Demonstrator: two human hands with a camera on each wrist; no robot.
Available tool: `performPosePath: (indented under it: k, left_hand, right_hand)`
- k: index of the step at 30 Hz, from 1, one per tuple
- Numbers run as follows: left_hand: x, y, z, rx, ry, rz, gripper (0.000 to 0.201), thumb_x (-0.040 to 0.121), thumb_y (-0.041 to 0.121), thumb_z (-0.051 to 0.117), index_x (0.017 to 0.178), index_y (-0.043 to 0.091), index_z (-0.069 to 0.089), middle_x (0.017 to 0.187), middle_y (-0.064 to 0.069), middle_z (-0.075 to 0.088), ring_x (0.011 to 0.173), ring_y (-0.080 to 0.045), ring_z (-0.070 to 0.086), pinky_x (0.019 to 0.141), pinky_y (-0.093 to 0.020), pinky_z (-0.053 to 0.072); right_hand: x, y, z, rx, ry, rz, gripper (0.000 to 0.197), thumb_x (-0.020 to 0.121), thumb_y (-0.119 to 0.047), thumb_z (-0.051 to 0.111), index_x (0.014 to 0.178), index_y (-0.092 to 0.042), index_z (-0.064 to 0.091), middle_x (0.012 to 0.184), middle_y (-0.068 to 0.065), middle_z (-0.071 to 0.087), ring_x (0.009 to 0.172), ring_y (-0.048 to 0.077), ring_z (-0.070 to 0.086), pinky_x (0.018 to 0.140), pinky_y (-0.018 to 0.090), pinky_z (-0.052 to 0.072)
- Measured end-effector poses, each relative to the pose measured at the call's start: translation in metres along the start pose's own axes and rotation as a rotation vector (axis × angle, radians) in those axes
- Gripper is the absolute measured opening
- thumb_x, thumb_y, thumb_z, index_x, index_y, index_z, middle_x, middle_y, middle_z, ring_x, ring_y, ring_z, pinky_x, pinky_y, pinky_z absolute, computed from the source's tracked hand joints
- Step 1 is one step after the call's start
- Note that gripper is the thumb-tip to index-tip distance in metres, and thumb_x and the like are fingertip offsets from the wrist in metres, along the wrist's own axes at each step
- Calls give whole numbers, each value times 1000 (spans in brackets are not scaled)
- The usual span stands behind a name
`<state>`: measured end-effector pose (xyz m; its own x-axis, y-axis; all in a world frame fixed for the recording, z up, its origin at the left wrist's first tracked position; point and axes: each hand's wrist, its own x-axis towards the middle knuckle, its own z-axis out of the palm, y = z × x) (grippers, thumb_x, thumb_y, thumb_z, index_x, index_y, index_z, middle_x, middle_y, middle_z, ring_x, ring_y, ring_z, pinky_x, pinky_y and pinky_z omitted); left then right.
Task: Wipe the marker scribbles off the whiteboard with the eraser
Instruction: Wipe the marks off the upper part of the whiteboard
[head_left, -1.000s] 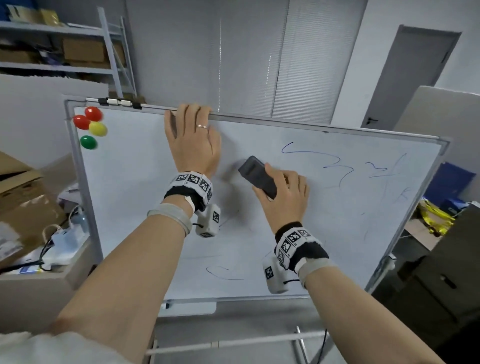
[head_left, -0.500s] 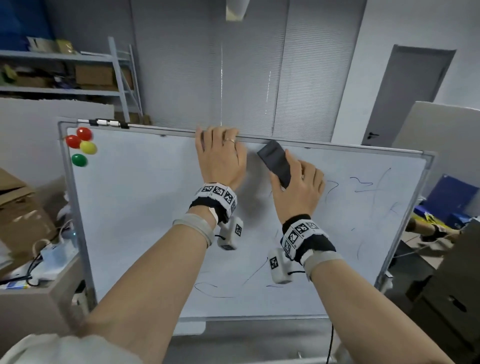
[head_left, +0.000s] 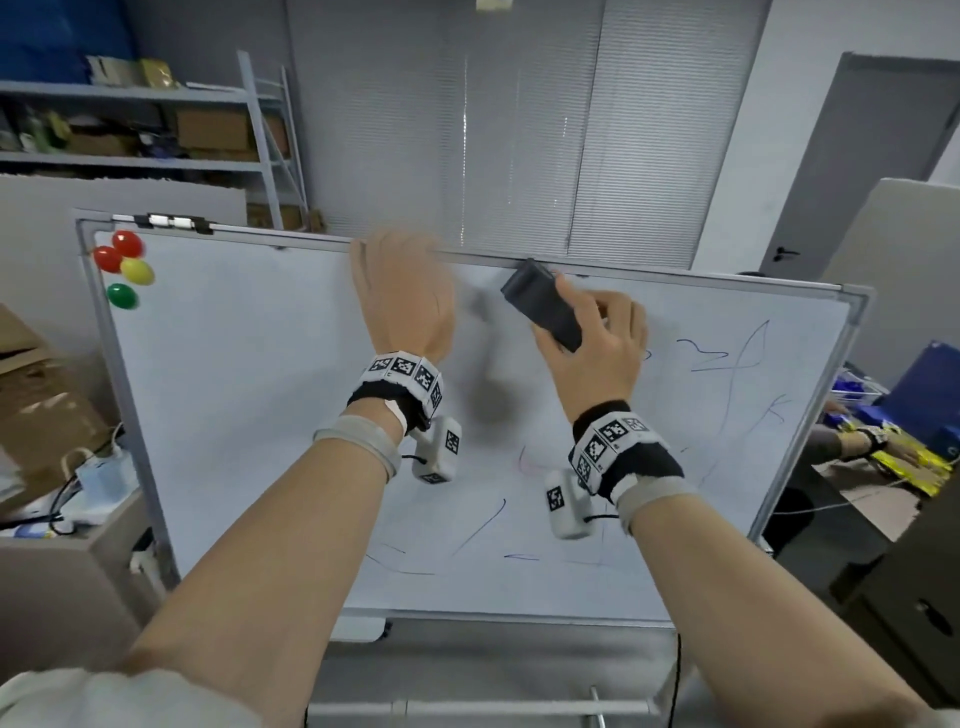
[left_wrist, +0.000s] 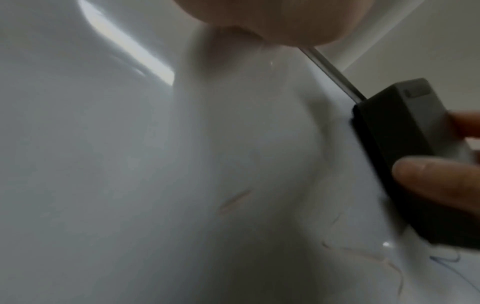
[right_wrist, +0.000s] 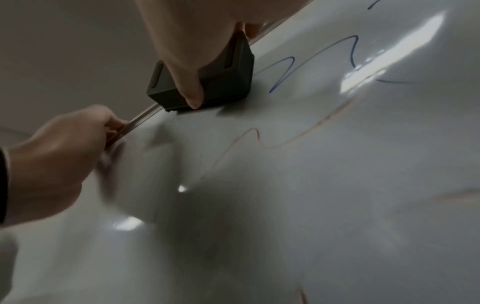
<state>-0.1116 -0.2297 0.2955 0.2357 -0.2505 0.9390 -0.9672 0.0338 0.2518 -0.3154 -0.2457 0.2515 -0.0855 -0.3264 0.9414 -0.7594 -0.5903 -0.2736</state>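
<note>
The whiteboard (head_left: 249, 415) stands upright in front of me. My left hand (head_left: 400, 306) is blurred at the board's top frame; in the right wrist view the left hand (right_wrist: 57, 156) has its fingers curled over that frame. My right hand (head_left: 597, 358) grips the dark grey eraser (head_left: 543, 306) and presses it flat against the board just under the top frame. The eraser (right_wrist: 223, 86) has my thumb across its back. Blue scribbles (head_left: 727, 358) lie to its right, with thin lines (head_left: 478, 525) lower down. The eraser (left_wrist: 397, 144) also shows in the left wrist view.
Red, yellow and green magnets (head_left: 124, 270) sit at the board's top left corner. Cardboard boxes (head_left: 41, 405) and a cluttered low cabinet (head_left: 78, 519) stand to the left. A dark cabinet (head_left: 909, 597) and another person's hand (head_left: 857, 447) are at the right. Shelving (head_left: 156, 130) stands behind.
My right hand has carried the eraser from the middle of the board up to the top frame. My left hand slid a little to the right along the frame.
</note>
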Motion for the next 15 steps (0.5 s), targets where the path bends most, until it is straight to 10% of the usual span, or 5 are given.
performPosePath:
  k: [8, 15]
  left_hand:
    - [8, -20, 0, -55, -102, 30, 38, 90, 20, 38, 117, 18, 63, 122, 1, 56, 124, -23, 44, 117, -48, 23]
    - [0, -14, 1, -24, -100, 41, 40, 85, 18, 42, 121, 16, 59, 128, -1, 52, 130, -26, 39, 121, -49, 16]
  right_hand:
    - [-75, -2, 29, 11, -495, -230, 58, 59, -26, 91, 113, -35, 71, 101, -5, 58, 97, 23, 48, 84, 36, 33]
    - [-23, -5, 11, 24, -111, 39, 51, 70, -29, 84, 118, -32, 69, 108, 2, 59, 99, 26, 47, 88, 38, 37]
